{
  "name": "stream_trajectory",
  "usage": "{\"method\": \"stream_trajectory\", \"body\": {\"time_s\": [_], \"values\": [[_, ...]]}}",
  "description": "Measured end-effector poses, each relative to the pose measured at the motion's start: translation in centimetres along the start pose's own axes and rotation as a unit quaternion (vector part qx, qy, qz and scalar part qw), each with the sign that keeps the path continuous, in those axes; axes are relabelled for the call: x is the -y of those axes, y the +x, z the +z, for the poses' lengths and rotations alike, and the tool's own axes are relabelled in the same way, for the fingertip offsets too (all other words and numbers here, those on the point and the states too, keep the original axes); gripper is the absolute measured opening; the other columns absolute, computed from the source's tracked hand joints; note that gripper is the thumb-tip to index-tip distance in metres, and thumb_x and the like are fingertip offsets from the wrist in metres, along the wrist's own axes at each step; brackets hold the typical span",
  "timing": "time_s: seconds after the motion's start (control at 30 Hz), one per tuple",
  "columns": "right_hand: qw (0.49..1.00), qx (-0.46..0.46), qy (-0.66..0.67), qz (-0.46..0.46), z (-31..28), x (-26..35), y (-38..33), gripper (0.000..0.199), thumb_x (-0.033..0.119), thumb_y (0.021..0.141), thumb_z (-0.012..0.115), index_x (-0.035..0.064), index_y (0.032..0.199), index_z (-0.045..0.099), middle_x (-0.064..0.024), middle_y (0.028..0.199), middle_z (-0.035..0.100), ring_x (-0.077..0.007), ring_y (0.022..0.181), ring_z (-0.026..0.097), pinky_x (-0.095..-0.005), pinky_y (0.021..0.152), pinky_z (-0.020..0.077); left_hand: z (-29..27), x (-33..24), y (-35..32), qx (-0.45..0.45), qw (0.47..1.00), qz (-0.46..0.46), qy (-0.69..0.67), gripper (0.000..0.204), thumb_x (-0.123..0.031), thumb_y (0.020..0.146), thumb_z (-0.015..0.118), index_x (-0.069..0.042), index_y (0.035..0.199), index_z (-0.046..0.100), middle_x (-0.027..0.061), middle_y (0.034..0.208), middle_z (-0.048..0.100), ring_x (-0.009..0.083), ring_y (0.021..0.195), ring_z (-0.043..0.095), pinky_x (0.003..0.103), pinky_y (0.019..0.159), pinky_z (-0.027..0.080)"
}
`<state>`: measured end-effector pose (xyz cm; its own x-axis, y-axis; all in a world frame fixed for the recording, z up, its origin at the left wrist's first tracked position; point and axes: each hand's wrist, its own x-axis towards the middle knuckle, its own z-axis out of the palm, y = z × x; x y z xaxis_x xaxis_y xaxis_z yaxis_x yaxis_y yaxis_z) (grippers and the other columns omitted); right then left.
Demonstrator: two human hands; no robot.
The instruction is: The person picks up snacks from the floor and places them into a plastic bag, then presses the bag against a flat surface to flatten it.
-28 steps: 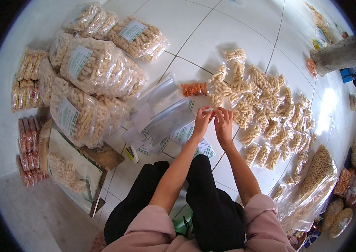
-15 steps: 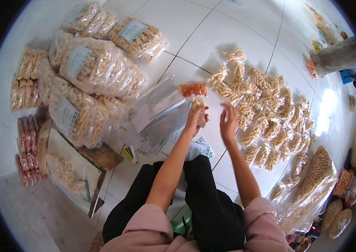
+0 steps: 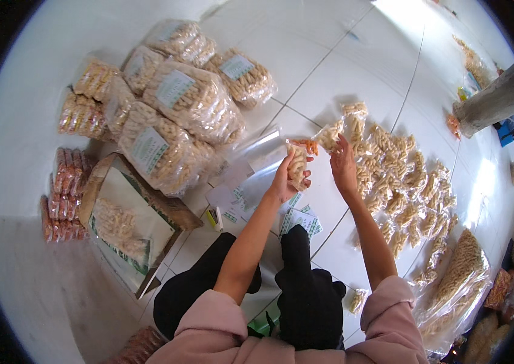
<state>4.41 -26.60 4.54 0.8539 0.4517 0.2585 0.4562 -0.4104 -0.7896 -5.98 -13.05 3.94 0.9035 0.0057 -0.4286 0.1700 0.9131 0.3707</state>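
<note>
My left hand (image 3: 287, 179) is closed around a small clear packet of pale, stick-shaped snacks (image 3: 297, 165), held upright above the floor. To its right, my right hand (image 3: 343, 167) reaches the left edge of the spread of packets, its fingers pinching the lower end of another snack packet (image 3: 330, 136). Behind the left hand lies a packet of orange snacks (image 3: 310, 146), partly hidden. Many similar small packets (image 3: 396, 176) cover the floor to the right. Clear plastic bags (image 3: 260, 155) lie flat left of my left hand.
Large filled bags with labels (image 3: 193, 100) are stacked at the left. A wooden-framed board (image 3: 169, 246) holds loose packets beside them. Printed cards (image 3: 301, 222) and a yellow-and-black cutter (image 3: 214, 218) lie near my knees. A big sack of snacks (image 3: 457, 279) stands at the right.
My right hand has moved up to the edge packet and taken hold of it. The left hand still holds its packet. The whole view has shifted, bringing the stacks further right.
</note>
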Motion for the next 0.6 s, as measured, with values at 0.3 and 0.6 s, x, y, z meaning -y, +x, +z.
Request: {"method": "stream_trajectory", "body": {"time_s": [0.3, 0.6], "values": [[0.931, 0.012, 0.083, -0.354, -10.1, 20.4, -0.5, 0.041, -0.014, 0.063, 0.054, 0.0126, 0.093, 0.064, -0.0083, 0.114, 0.048, -0.0222, 0.093, 0.045, -0.0332, 0.078, 0.0393, 14.0, -6.1, -12.8, 0.100, 0.992, 0.054, 0.063, 0.050, -0.053, 0.083, 0.043, -0.013, 0.111, 0.052, 0.0033, 0.102, 0.054, 0.0177, 0.078, 0.053, 0.031, 0.063, 0.043], [0.888, 0.258, 0.313, -0.216, -8.1, 32.1, -5.7, 0.042, 0.006, 0.082, 0.044, 0.0070, 0.124, 0.045, -0.0127, 0.116, 0.050, -0.0294, 0.108, 0.048, -0.0313, 0.085, 0.0451, 12.3, -9.7, -26.0, 0.093, 0.942, 0.278, 0.162, 0.039, -0.038, 0.085, 0.053, -0.012, 0.113, 0.048, 0.0049, 0.111, 0.052, 0.0205, 0.098, 0.053, 0.042, 0.088, 0.043]]}}
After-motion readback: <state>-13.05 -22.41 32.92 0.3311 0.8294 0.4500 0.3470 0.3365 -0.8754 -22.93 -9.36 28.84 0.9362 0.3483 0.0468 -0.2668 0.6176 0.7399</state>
